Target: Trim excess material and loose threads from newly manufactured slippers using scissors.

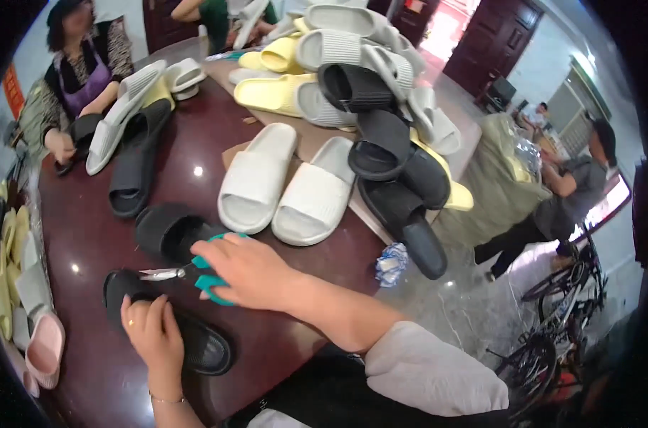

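Note:
My right hand (249, 274) grips a pair of scissors (168, 274) by teal handles. Their metal blades point left, over the front strap of a black slipper (206, 349); whether they touch it I cannot tell. Curled over the strap of this slipper, my left hand (153, 332) holds it against the dark red table (274, 328). A second black slipper (163, 232) lies just beyond the blades, partly behind my right hand. To its right sit two white slippers (256, 178), side by side.
A heap of grey, yellow and black slippers (338, 46) covers the far side. More slippers (24, 285) lie at the left, below the table edge. A crumpled blue-and-white wrapper (391, 265) is near the right edge. Co-workers (85, 78) sit across; another person (580, 178) stands right, near bicycles (552, 314).

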Available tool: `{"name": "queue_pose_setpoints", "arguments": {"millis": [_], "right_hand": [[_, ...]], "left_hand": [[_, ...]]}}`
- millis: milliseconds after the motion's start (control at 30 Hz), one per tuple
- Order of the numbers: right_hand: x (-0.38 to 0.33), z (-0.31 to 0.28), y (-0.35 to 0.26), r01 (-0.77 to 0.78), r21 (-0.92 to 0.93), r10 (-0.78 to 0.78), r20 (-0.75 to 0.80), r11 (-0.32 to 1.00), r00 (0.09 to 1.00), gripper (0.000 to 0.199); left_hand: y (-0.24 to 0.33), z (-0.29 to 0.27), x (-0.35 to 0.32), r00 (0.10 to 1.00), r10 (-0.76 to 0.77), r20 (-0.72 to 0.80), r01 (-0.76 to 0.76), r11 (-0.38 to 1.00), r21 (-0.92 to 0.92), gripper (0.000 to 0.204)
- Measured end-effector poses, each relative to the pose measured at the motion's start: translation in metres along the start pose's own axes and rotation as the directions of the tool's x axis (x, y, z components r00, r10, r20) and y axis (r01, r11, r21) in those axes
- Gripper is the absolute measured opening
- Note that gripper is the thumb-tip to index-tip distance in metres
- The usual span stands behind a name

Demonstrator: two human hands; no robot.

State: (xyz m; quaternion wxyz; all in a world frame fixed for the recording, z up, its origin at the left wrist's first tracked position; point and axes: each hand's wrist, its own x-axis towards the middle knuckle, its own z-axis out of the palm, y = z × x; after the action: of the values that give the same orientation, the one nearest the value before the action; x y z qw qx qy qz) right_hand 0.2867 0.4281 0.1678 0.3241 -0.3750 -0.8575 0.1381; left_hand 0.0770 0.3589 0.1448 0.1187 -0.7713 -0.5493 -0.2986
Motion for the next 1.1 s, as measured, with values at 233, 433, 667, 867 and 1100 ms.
{"name": "queue_pose_setpoints", "arguments": {"millis": [233, 433, 667, 867, 1100], "right_hand": [[-0.006, -0.001, 0.006, 0.137, -0.024, -0.139, -0.16, 0.99, 0.977, 0.059], [-0.001, -0.012, 0.0, 0.148, -0.035, -0.15, -0.062, 0.988, 0.987, 0.058], [-0.002, -0.007, -0.013, 0.186, -0.171, -0.181, 0.045, 0.968, 0.982, 0.058], [-0.005, -0.005, -0.014, 0.192, -0.265, -0.181, 0.065, 0.945, 0.981, 0.058], [-0.009, 0.009, -0.012, 0.22, -0.191, -0.21, 0.071, 0.957, 0.975, 0.052]], "left_hand": [[-0.008, 0.004, -0.017, 0.872, -0.436, -0.222, 0.335, 0.863, -0.379, 0.006], [-0.001, -0.002, -0.009, 0.736, -0.664, -0.133, 0.367, 0.556, -0.746, 0.004], [-0.002, -0.009, -0.013, 0.71, -0.697, -0.104, 0.298, 0.43, -0.852, 0.006], [0.003, -0.011, -0.013, 0.821, -0.555, -0.132, 0.272, 0.583, -0.766, 0.007], [0.003, -0.012, -0.017, 0.878, -0.449, -0.164, 0.226, 0.692, -0.685, 0.008]]}}
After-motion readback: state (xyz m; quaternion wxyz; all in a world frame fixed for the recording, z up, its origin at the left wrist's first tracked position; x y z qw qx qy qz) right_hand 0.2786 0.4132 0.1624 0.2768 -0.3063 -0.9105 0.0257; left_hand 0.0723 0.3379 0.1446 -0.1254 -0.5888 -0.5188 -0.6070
